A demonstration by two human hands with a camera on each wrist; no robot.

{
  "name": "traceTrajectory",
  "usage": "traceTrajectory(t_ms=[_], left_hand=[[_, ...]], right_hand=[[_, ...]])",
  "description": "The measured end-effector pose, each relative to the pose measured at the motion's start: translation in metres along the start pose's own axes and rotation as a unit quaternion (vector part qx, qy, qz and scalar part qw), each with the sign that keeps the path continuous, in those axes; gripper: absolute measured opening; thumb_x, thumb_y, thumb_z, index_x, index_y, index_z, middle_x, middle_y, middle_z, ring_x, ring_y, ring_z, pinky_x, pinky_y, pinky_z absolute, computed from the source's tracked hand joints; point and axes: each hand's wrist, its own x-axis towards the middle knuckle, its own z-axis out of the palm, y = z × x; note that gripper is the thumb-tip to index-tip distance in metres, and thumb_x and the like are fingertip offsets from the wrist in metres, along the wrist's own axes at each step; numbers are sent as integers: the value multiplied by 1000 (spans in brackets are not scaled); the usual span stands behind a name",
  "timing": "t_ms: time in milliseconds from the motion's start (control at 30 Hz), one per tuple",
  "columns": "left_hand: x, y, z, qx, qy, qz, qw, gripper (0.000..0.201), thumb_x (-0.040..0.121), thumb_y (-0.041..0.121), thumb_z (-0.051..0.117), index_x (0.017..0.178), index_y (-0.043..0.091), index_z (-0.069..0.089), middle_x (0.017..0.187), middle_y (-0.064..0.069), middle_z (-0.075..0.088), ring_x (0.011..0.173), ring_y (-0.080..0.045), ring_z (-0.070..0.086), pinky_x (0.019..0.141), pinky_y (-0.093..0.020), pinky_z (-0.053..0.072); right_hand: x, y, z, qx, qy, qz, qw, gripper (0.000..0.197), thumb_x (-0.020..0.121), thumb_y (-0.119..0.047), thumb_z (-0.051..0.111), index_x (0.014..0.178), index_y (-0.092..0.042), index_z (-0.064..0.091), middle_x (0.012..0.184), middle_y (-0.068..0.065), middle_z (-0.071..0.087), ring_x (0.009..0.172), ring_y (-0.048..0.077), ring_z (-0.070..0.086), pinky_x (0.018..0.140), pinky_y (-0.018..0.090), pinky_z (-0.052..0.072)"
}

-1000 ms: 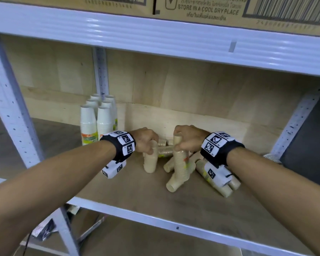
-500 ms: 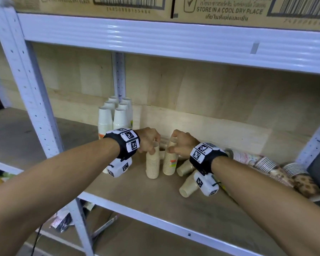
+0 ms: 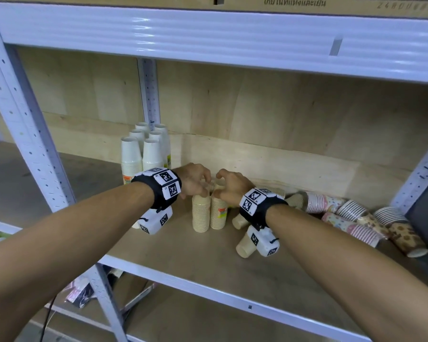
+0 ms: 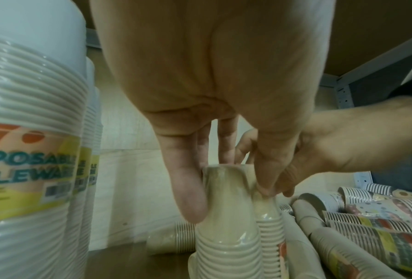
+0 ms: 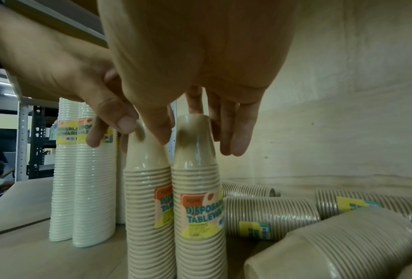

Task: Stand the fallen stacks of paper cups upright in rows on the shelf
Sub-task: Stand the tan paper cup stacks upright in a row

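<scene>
Cup stacks [image 3: 210,213], two beige, stood upright side by side mid-shelf [image 3: 173,245]; left hand [image 3: 193,180] pinched left stack's top, right hand [image 3: 229,185] pinched right's. Other stacks [image 3: 351,218] lay fallen alongside.

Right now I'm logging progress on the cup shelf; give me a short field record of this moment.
left hand: fingers around top of left beige stack
right hand: fingers around top of right beige stack
beige stacks: upright, side by side
white stacks: upright, rear left
fallen stacks: more beige and patterned ones, lying right
shelf: wooden board
</scene>
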Motion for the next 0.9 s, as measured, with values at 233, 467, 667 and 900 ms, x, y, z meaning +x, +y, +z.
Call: traceTrajectory(t_ms=[233, 467, 667, 900], left_hand=[[5, -2, 0, 3, 34, -3, 999, 33, 87, 33, 68, 118, 21, 61, 115, -8, 58, 74, -30, 71, 43, -23, 52], [7, -4, 1, 22, 42, 8, 999, 28, 88, 30, 66, 115, 22, 63, 113, -7, 62, 77, -28, 72, 56, -30, 59], [7, -1, 1, 43, 50, 24, 998, 31, 86, 21, 65, 117, 18, 65, 111, -3, 62, 77, -16, 62, 59, -23, 48], [6, -2, 4, 11, 83, -7, 996, 29, 84, 31, 68, 109, 17, 66, 102, -4, 65, 70, -21, 67, 57, -29, 57]], right_hand=[[6, 0, -2, -17, 9, -17, 1000, 45, 86, -24, 62, 130, -18, 57, 129, 7, 61, 115, 27, 59, 90, 32, 51], [8, -3, 0, -55, 37, 1, 998, 36, 87, -32, 60, 117, -13, 61, 114, 11, 65, 101, 30, 63, 80, 35, 54], [7, -8, 4, -59, 44, 14, 997, 35, 84, -29, 61, 115, -12, 59, 110, 12, 65, 97, 31, 63, 76, 34, 54], [6, -8, 6, -45, 49, 25, 997, 36, 80, -30, 64, 112, -12, 60, 110, 11, 65, 96, 31, 63, 77, 35, 54]])
